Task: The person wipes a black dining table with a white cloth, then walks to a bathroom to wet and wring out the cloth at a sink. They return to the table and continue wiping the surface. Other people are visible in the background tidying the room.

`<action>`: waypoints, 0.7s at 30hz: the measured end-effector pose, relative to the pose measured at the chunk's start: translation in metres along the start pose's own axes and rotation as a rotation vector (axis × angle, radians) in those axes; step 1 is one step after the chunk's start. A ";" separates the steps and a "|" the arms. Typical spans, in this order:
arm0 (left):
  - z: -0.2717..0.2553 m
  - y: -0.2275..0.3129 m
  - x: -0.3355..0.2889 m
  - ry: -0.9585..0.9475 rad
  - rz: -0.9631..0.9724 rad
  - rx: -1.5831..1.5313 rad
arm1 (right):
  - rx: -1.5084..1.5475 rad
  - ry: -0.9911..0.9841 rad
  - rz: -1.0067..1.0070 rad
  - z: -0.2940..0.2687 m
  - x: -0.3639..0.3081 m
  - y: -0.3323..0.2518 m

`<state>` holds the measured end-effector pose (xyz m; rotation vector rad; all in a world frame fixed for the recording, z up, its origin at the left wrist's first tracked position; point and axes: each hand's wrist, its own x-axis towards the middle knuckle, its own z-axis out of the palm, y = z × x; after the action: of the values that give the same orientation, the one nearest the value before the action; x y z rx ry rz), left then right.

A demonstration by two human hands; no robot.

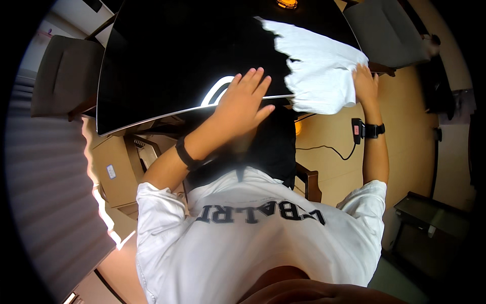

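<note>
A white, waffle-textured cloth [319,66] lies spread over the right part of a glossy black table [177,55]. Its left side is ragged with folds, and its near end hangs past the table's front edge. My right hand [365,85] grips the cloth at its right side, with the fingertips on the fabric and part of the grip hidden. Over the front edge of the table, left of the cloth, my left hand [244,101] is held palm down with fingers stretched and nothing in it. A bright white curved reflection shows on the tabletop beside it.
Grey chairs [63,76] [385,33] stand at both sides of the table. A cardboard box [117,167] sits below on the left, near a grey curtain [50,167]. A small black device [357,130] with a cable is near my right wrist. An orange light [287,3] glows at the far edge.
</note>
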<state>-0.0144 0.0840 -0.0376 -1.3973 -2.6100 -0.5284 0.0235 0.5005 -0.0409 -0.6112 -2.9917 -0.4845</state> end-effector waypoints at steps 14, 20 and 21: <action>-0.133 -0.086 -0.120 0.179 -0.255 -0.008 | 0.234 0.091 -0.253 -0.012 0.009 -0.132; -0.230 -0.105 -0.200 0.202 -0.581 0.358 | 0.352 0.236 -0.573 -0.032 0.013 -0.213; -0.241 -0.103 -0.213 0.198 -0.582 0.393 | 0.353 0.244 -0.586 -0.023 0.011 -0.214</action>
<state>0.0085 -0.2230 0.1022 -0.4421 -2.7269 -0.1733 -0.0709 0.3103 -0.0803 0.3358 -2.8650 -0.0297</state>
